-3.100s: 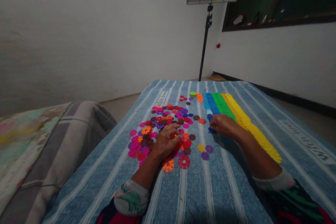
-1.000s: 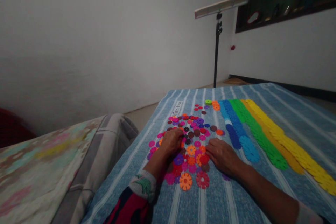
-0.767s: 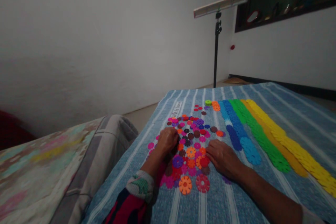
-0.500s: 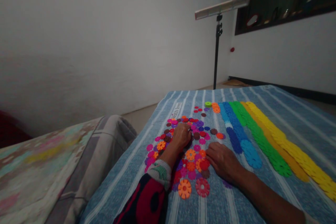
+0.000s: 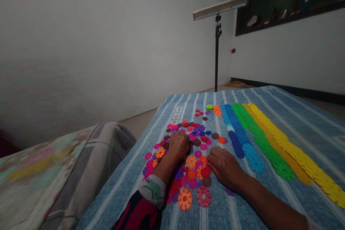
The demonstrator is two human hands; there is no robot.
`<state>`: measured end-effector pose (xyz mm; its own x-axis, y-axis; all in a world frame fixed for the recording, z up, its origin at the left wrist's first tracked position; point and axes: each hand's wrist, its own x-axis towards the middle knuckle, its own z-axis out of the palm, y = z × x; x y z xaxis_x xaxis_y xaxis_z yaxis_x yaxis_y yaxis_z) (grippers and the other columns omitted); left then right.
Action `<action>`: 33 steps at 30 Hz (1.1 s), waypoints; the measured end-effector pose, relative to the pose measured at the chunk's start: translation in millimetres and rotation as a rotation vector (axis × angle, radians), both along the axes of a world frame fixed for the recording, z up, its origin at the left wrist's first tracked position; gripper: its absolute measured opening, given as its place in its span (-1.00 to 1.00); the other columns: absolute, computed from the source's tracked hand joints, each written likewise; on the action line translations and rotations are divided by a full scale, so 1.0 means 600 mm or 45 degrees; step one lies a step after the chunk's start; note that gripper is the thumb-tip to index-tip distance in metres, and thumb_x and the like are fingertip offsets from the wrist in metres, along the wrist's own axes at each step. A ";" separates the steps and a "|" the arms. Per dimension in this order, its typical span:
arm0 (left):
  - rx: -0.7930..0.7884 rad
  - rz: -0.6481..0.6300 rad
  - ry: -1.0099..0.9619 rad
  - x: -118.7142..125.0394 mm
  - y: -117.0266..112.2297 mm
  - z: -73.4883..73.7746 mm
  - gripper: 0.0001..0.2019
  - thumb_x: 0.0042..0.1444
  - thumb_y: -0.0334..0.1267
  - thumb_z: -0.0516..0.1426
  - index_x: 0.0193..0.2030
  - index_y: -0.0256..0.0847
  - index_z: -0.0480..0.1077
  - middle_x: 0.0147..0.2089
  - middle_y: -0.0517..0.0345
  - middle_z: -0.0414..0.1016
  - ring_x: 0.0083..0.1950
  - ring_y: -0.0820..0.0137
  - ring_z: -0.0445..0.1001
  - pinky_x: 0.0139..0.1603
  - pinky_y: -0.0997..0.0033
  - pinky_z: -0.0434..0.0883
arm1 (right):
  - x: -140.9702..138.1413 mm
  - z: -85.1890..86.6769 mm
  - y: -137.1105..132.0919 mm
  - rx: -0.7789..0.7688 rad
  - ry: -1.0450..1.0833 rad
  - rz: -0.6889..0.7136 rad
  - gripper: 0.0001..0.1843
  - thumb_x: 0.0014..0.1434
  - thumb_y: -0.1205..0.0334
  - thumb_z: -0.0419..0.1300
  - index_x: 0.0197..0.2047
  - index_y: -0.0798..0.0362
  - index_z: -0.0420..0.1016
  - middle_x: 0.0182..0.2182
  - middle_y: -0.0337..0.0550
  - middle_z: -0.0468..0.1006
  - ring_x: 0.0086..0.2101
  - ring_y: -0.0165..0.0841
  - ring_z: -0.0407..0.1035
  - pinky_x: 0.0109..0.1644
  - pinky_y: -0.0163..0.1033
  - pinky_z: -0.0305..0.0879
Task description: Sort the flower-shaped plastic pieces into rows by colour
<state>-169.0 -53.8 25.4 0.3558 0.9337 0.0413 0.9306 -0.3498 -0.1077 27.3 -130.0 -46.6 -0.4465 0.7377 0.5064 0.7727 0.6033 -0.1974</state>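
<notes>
Hands (image 5: 179, 146), two, at loose discs (image 5: 191, 172), one dark-blue row (image 5: 236, 144) nearby

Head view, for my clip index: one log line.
left hand: over loose notched discs, grip hidden; right hand: at their edge; yellow disc row: rightmost

Across the cloth-covered table (image 5: 221, 212), at left, a loose spread of flower-shaped discs (image 5: 191, 161) in pink, orange, red, purple and brown. Left grip (image 5: 180, 145) down over the spread, fingers curled, fingertips hidden. Right grip (image 5: 224, 163) low at the spread's right edge, fingers bent beside orange and red pieces. Farther right, overlapping rows of blue discs (image 5: 237, 126), green discs (image 5: 265, 151) and yellow discs (image 5: 296, 152), running far to near. Past the table's far edge, a black stand (image 5: 216, 57) with a tilted bar (image 5: 221, 7) on top.
</notes>
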 end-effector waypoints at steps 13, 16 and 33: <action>0.001 0.042 -0.035 0.027 0.019 -0.001 -0.68 0.25 -0.24 -0.01 -0.20 -0.33 0.55 -0.14 -0.19 0.58 -0.06 0.14 0.53 -0.03 0.22 0.35 | -0.002 0.003 0.001 0.001 0.002 -0.012 -0.85 0.22 0.42 0.21 -0.38 0.05 0.43 -0.38 -0.19 0.40 -0.30 -0.31 0.24 -0.22 -0.21 0.05; -0.002 0.154 -0.048 0.017 0.023 0.000 -0.69 0.25 -0.25 -0.01 -0.17 -0.34 0.54 -0.13 -0.18 0.58 -0.06 0.15 0.54 -0.05 0.26 0.36 | -0.003 0.004 0.001 0.023 -0.005 -0.015 -0.85 0.23 0.42 0.19 -0.38 0.05 0.43 -0.38 -0.19 0.40 -0.30 -0.31 0.23 -0.23 -0.21 0.04; -0.216 0.265 -0.390 0.029 0.095 0.001 -0.92 -0.03 -0.35 0.21 -0.37 -0.27 0.54 -0.40 0.09 0.55 -0.29 0.33 0.52 -0.35 0.49 0.32 | -0.004 0.010 0.002 0.004 -0.061 -0.046 -0.87 0.23 0.40 0.21 -0.36 0.05 0.46 -0.37 -0.18 0.42 -0.29 -0.29 0.24 -0.22 -0.20 0.05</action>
